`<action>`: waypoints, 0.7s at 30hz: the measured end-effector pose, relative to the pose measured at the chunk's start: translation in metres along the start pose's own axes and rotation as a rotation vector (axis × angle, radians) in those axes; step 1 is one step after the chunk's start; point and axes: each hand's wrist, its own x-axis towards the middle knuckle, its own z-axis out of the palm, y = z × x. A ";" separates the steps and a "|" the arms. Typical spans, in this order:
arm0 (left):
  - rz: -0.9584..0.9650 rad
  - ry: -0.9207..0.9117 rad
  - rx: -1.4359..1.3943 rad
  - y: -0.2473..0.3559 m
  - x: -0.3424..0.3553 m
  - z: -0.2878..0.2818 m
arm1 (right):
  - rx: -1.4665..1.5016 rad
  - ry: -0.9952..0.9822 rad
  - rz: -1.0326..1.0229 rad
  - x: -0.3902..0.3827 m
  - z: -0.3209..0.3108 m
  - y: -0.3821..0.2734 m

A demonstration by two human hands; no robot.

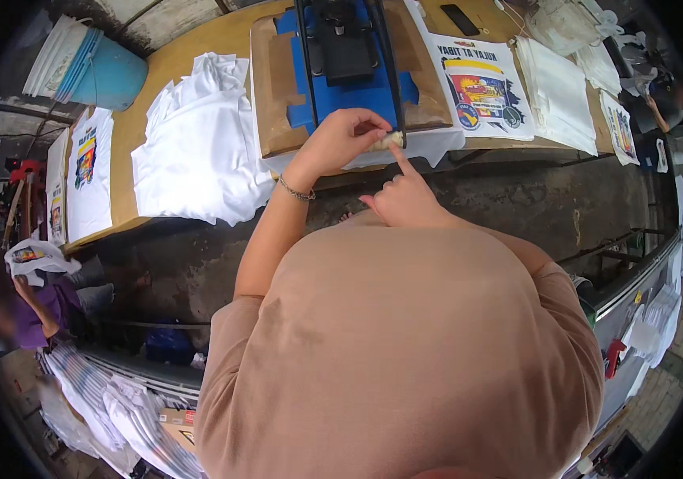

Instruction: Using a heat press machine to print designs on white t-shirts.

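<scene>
A press with a black frame [347, 60] and a blue base [301, 116] stands on the table in front of me. Pale cream wrapping [390, 141] covers the bar at its near end. My left hand [341, 140] has thumb and fingers pinched at the wrapping's left side; the fingertips partly hide what they grip. From below right, my right hand [407, 194] reaches up with its index finger stretched against the wrapping. Its thumb sticks out to the left and the other fingers are curled, with nothing visible in them. Brown sheet material [277, 120] lies around the blue base.
White shirts [197, 152] are heaped left of the press. Printed white shirts [485, 84] and folded white cloth [553, 92] lie to its right, near a black phone [459, 20]. Buckets [106, 68] stand at far left. A person in purple [58, 307] holds a shirt at lower left.
</scene>
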 end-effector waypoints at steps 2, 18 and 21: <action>-0.024 -0.013 0.018 0.000 0.000 0.001 | -0.010 -0.012 -0.001 -0.001 0.001 -0.001; -0.037 -0.029 -0.051 0.004 0.008 0.001 | -0.055 0.134 0.074 0.000 0.009 0.005; -0.039 -0.021 -0.035 0.006 0.009 0.000 | -0.042 0.104 0.108 0.001 0.009 0.006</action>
